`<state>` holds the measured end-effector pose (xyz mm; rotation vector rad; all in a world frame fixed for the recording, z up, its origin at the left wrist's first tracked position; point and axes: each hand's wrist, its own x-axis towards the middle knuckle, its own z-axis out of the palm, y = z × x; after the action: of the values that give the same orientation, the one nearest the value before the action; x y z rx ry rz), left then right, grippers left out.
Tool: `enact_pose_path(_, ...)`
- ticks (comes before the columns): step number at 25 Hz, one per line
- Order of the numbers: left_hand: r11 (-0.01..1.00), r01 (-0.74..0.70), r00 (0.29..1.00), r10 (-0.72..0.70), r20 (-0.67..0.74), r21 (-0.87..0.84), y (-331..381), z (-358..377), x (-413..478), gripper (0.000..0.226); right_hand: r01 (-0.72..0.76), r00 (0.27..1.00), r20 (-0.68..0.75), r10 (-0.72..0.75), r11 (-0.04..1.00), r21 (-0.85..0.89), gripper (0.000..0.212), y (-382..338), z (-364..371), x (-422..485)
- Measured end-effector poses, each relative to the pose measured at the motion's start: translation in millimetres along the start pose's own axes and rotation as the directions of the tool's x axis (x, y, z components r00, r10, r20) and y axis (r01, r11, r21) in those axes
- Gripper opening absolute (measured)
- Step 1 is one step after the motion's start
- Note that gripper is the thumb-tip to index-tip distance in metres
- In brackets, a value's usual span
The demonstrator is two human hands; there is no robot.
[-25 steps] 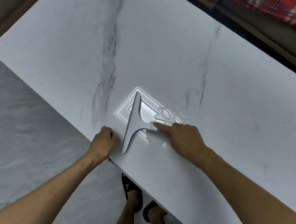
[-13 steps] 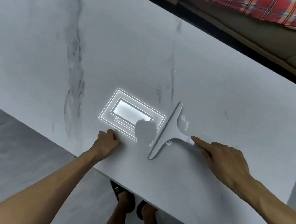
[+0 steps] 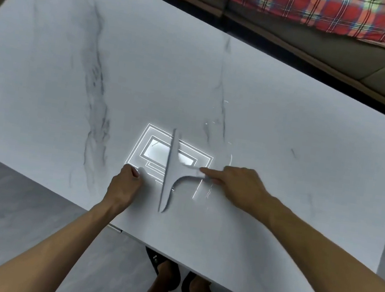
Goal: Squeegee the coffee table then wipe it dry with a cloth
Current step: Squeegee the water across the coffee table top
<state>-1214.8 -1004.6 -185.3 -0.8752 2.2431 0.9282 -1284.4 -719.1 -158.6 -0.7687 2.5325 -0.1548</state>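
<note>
A white marble-look coffee table (image 3: 285, 138) with grey veins fills the view. A pale grey squeegee (image 3: 170, 171) lies blade-down on it near the front edge, its long blade running front to back. My right hand (image 3: 237, 186) grips the squeegee's handle, index finger stretched along it. My left hand (image 3: 124, 184) rests as a loose fist on the tabletop just left of the blade, holding nothing. Thin streaks of water (image 3: 205, 191) glint to the right of the blade. No cloth is in view.
A bright reflection of a ceiling lamp (image 3: 154, 151) sits under the blade. A sofa (image 3: 321, 55) with a red plaid blanket (image 3: 315, 7) runs behind the table. My feet in dark sandals (image 3: 170, 272) stand on grey floor at the front edge.
My right hand has swept the squeegee back leftward across the table, over the lamp reflection, close to my left hand. The left hand stayed put.
</note>
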Motion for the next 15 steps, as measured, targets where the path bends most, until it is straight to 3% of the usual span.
enact_pose_path(4, 1.000, -0.015, 0.998, 0.013, 0.067, 0.028, 7, 2, 3, 0.017, -0.258, 0.966, 0.028, 0.257, 0.966, 0.026, 0.039, 66, -19, -51)
enact_pose_path(8, 0.999, -0.022, 0.995, 0.019, 0.095, 0.025, 33, 7, 3, 0.020, -0.346, 0.937, 0.031, 0.347, 0.938, -0.026, 0.042, 95, -51, -84)
enact_pose_path(10, 1.000, -0.022, 0.997, 0.022, 0.080, -0.009, 53, 9, 6, 0.022, -0.352, 0.936, 0.003, 0.352, 0.936, 0.002, 0.041, 99, -74, -63)
enact_pose_path(15, 0.996, -0.089, 0.995, 0.089, -0.033, 0.006, 91, 20, 30, 0.022, -0.391, 0.895, -0.089, 0.438, 0.864, 0.317, 0.030, 116, -128, 63)
